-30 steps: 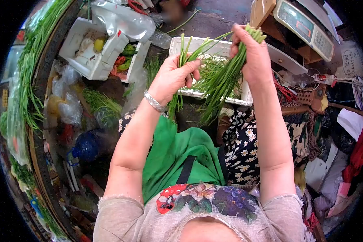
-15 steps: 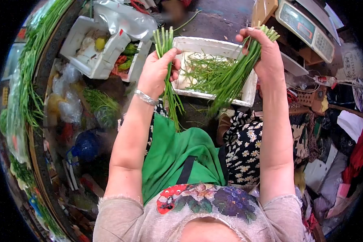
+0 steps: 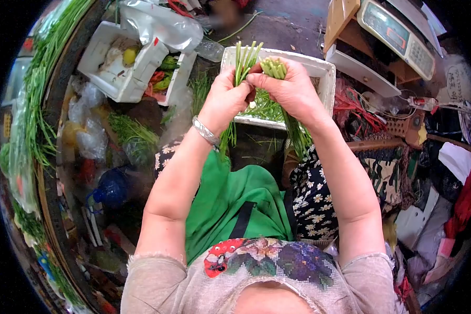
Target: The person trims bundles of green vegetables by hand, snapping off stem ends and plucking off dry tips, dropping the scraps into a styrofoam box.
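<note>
My left hand (image 3: 226, 99) is closed around a thin bunch of green stems (image 3: 246, 56), cut ends up and leaves hanging below. Touching it at the fingertips, my right hand (image 3: 289, 90) grips a thicker bunch of green stems (image 3: 273, 68); its leafy ends trail down toward my knee. Both hands are over the near part of a white foam box (image 3: 327, 86), which has loose green stalks inside. The fingertips of both hands are partly hidden where they meet.
A second foam box (image 3: 102, 78) with a yellow item stands at the upper left. A scale (image 3: 395, 36) is at the upper right. Long greens (image 3: 36, 99) lie along the left ledge. A blue container (image 3: 111, 187) sits at the lower left.
My right hand has moved left and inward with its bunch, from the box's right side to my left hand. My left hand has shifted slightly right with its stems.
</note>
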{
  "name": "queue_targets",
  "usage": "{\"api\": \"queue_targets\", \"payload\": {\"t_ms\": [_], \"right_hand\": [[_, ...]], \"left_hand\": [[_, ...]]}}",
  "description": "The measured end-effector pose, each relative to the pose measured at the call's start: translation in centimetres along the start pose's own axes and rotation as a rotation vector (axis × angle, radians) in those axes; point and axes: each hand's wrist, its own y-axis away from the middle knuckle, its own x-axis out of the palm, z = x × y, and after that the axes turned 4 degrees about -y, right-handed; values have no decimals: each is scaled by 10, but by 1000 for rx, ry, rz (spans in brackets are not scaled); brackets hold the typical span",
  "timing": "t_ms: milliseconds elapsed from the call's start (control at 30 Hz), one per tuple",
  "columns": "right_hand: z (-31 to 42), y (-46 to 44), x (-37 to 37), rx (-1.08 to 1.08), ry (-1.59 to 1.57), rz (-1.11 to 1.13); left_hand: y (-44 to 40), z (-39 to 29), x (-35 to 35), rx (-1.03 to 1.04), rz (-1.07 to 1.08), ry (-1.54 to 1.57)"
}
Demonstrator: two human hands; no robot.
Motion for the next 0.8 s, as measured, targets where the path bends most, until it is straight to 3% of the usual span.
{"api": "queue_targets", "payload": {"t_ms": [133, 367, 500, 567, 600, 800], "right_hand": [[-7, -1, 2, 0, 27, -22], [2, 1, 3, 15, 18, -73], [-1, 0, 2, 9, -11, -74], [-2, 0, 3, 9, -27, -68], [-3, 0, 3, 9, -29, -67], [-5, 0, 5, -50, 34, -78]], "left_hand": [[0, 2, 8, 13, -4, -126], [-1, 1, 9, -36, 25, -42], [-4, 12, 7, -13, 11, -211], [-4, 15, 8, 94, -63, -391], [-5, 14, 5, 193, -118, -631], [-2, 13, 11, 361, -233, -845]]}}
